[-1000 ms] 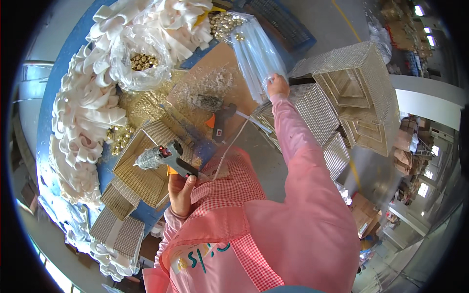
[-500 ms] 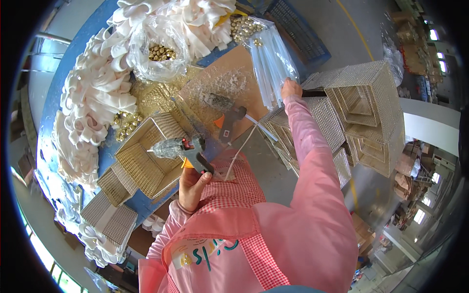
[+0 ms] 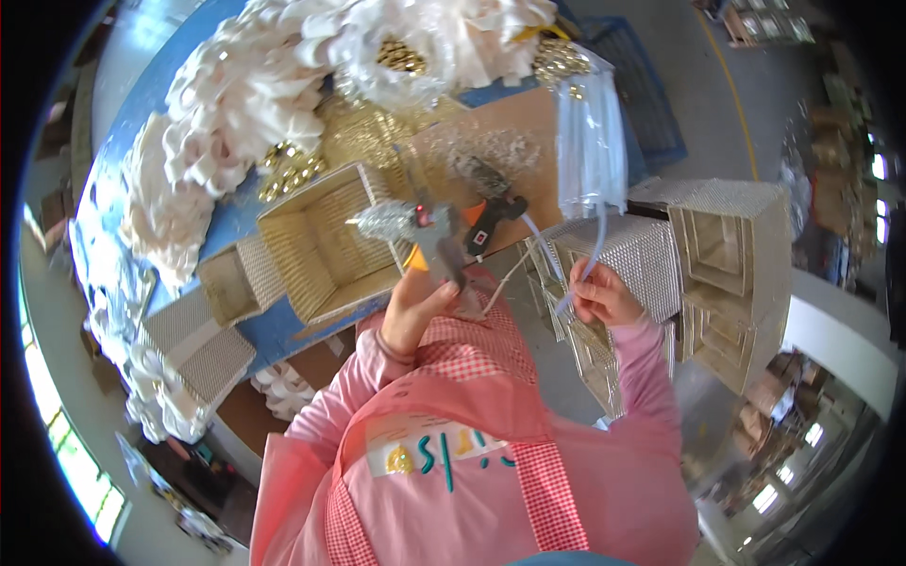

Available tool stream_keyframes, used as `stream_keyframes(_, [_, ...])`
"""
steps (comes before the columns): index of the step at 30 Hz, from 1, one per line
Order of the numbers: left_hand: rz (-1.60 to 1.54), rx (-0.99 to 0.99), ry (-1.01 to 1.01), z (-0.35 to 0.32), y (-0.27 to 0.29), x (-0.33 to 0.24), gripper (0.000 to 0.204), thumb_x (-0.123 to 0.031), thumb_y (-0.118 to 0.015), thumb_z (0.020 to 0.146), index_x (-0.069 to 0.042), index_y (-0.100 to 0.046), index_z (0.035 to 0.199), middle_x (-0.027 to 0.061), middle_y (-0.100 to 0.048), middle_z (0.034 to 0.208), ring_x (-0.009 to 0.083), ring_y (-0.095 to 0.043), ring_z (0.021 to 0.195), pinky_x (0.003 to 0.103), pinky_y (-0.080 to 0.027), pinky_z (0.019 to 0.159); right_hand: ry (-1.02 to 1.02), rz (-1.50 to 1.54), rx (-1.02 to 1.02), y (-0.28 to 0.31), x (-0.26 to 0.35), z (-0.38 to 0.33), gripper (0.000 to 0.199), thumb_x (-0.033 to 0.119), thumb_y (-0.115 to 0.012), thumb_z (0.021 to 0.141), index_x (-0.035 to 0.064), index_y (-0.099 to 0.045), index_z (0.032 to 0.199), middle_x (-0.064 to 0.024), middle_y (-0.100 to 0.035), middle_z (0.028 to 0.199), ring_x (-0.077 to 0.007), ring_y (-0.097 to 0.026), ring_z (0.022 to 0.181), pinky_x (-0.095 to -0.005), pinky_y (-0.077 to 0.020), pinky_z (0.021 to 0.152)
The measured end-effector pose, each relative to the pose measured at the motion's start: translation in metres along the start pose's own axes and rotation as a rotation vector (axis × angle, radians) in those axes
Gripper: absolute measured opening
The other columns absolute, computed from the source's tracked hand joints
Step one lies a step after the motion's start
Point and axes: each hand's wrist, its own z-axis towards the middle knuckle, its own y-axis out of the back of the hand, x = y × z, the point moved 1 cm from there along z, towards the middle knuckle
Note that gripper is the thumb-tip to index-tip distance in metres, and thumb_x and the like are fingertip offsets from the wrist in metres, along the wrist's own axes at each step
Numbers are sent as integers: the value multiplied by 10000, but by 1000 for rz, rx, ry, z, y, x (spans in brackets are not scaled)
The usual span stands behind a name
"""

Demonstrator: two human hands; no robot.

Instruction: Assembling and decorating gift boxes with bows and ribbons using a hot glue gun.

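My left hand [image 3: 411, 313] is wrapped round the grip of a glue gun [image 3: 444, 247] with an orange trigger, its nozzle end coated in grey, crusty stuff and pointing left over a woven basket [image 3: 326, 250]. In my right hand [image 3: 607, 294] a translucent glue stick [image 3: 597, 243] is pinched between the fingers, its upper end pointing toward the clear bag of glue sticks [image 3: 593, 151]. A second glue gun [image 3: 491, 219] lies on the brown cardboard [image 3: 528, 113], with a glue stick [image 3: 540, 238] poking out of its back.
White fabric loops [image 3: 222, 123] are heaped at the back left of the blue table [image 3: 269, 338], near gold bells [image 3: 288, 170]. Smaller baskets [image 3: 231, 283] stand at left. Stacked woven baskets [image 3: 731, 274] stand at right. A blue crate [image 3: 651, 104] sits beyond the table.
My right hand has come back from the bag toward my body, now with a glue stick in it. The glue gun in my left hand has risen slightly; the whole view has shifted.
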Motion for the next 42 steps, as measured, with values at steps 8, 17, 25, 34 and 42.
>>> stream_keyframes(8, [-65, 43, 11, -3, -11, -6, 323, -120, -602, 861, -78, -507, 1167, 60, -621, 1038, 101, -579, 839, 237, -481, 724, 608, -180, -76, -118, 22, 65, 322, 308, -385, 959, 9, -505, 964, -167, -622, 850, -218, -631, 675, -315, -520, 629])
stream_keyframes(17, [-148, 43, -31, -12, -7, 6, 460, -195, -616, 859, -58, -403, 1243, 49, -583, 1022, 105, -540, 808, 214, -430, 683, 656, -394, -122, -125, 24, 80, 298, 267, -402, 964, 4, -532, 910, -148, -628, 853, -162, -609, 654, -274, -501, 627])
stream_keyframes(25, [-246, 15, 13, -14, -2, 25, 374, -182, -631, 849, -34, -473, 1155, 30, -603, 978, 79, -515, 713, 220, -436, 630, 666, -503, -169, -126, 17, 70, 293, 268, -409, 962, 5, -533, 926, -145, -635, 868, -146, -603, 657, -262, -484, 657])
stream_keyframes(34, [-220, 4, -32, -15, 11, 18, 362, -141, -626, 850, -23, -474, 1157, 17, -593, 947, 89, -558, 787, 229, -475, 701, 715, -681, -190, -144, 19, 76, 279, 258, -451, 948, 2, -552, 900, -119, -634, 827, -147, -609, 658, -254, -483, 616])
stream_keyframes(42, [-122, -74, -71, -21, 10, 13, 427, -114, -638, 840, -11, -446, 1207, 16, -578, 1008, 114, -551, 904, 279, -458, 822, 685, -706, -176, -147, 16, 79, 262, 231, -436, 955, 10, -577, 940, -86, -633, 835, -104, -589, 637, -221, -465, 582])
